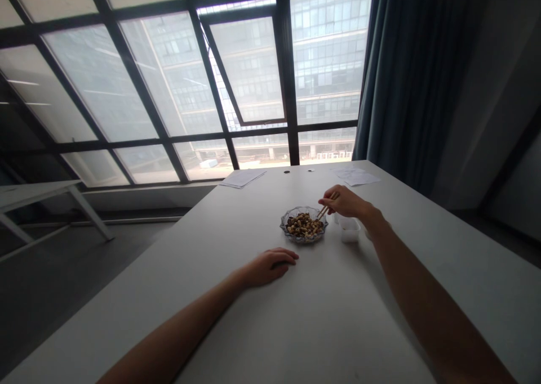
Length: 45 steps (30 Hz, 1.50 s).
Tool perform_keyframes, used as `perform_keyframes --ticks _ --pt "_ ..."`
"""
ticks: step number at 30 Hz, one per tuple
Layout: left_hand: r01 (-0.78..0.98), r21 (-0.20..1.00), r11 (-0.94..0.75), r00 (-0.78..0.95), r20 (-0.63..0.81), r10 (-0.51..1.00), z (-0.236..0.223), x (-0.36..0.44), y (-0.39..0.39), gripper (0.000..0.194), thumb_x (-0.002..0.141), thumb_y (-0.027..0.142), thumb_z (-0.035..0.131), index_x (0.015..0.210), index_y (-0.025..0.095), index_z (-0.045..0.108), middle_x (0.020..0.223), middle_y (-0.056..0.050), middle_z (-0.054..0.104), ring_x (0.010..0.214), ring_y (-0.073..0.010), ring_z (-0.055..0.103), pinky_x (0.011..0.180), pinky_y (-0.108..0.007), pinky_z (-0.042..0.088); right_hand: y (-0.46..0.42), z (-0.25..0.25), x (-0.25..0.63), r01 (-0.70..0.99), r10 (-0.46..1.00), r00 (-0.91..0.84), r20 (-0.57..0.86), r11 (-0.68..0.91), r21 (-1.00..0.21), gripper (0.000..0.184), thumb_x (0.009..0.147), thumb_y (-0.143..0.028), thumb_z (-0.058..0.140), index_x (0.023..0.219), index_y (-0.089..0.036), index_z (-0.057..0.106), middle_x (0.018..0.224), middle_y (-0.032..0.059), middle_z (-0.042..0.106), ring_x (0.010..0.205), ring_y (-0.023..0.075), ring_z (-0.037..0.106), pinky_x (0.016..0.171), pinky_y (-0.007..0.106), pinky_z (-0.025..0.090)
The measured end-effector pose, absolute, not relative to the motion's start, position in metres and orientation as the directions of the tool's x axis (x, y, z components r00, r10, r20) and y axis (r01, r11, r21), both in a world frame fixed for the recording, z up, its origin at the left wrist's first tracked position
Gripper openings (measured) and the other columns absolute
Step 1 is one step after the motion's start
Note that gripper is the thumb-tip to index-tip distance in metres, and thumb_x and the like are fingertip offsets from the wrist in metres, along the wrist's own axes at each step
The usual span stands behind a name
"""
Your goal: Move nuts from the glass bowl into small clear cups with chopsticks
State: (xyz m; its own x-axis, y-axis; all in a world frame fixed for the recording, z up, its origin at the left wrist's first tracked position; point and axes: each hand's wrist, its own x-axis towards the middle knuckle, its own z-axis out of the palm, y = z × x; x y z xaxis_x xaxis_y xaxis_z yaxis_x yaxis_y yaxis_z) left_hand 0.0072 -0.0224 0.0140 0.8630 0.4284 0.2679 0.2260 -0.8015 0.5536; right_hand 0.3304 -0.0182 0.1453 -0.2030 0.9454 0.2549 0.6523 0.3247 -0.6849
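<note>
A clear glass bowl [284,226] with a scalloped rim stands on the white table. It holds a heap of small brown and cream pieces [304,225] that look like nuts or beans. My right hand [345,200] is closed around a pair of wooden chopsticks [323,210], whose tips reach down into the bowl's right side. Whether the tips pinch a piece is too small to see. Just right of the bowl is a small translucent plastic container [350,233], with part of another behind it. My left hand [270,267] lies on the table in front of the bowl, fingers stretched out, holding nothing.
White sheets of paper [242,178] lie at the table's far left corner, and more papers [355,175] at the far right. Beyond the table are windows [249,68], one tilted open, and a dark blue curtain [406,91]. Another white table [38,192] stands at left.
</note>
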Motion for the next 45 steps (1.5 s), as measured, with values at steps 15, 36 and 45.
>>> perform_keyframes --ticks 15,36,45 --pt "0.226 0.543 -0.808 0.868 0.263 0.420 0.016 0.007 -0.023 0.028 0.102 0.026 0.056 0.125 0.022 0.071 0.136 -0.010 0.069 0.125 -0.0231 0.065 0.111 -0.034 0.050 -0.023 0.147 0.323 0.722 0.937 -0.168 0.308 0.330 -0.609 0.043 0.099 -0.033 0.061 0.060 -0.015 0.064 0.066 0.0093 0.074 0.056 0.0166 0.068 0.051 0.023 0.044" --pt "0.223 0.539 -0.812 0.867 0.271 0.418 0.003 -0.002 -0.015 0.027 0.100 0.022 0.057 0.124 0.022 0.071 0.135 -0.009 0.069 0.125 -0.0220 0.065 0.111 -0.033 0.049 -0.032 0.165 0.361 0.708 0.896 0.161 0.415 0.188 -0.681 0.039 0.096 -0.047 0.067 0.074 -0.016 0.073 0.073 0.0101 0.076 0.063 0.0217 0.073 0.060 0.032 0.055" --pt "0.225 0.538 -0.812 0.867 0.270 0.419 0.010 0.003 -0.018 0.027 0.102 0.024 0.055 0.124 0.023 0.071 0.135 -0.009 0.069 0.125 -0.0222 0.065 0.112 -0.033 0.049 -0.028 0.157 0.336 0.579 0.932 -0.171 0.320 0.357 -0.733 0.035 0.098 -0.041 0.068 0.078 -0.013 0.073 0.075 0.0109 0.077 0.067 0.0209 0.076 0.060 0.027 0.058"
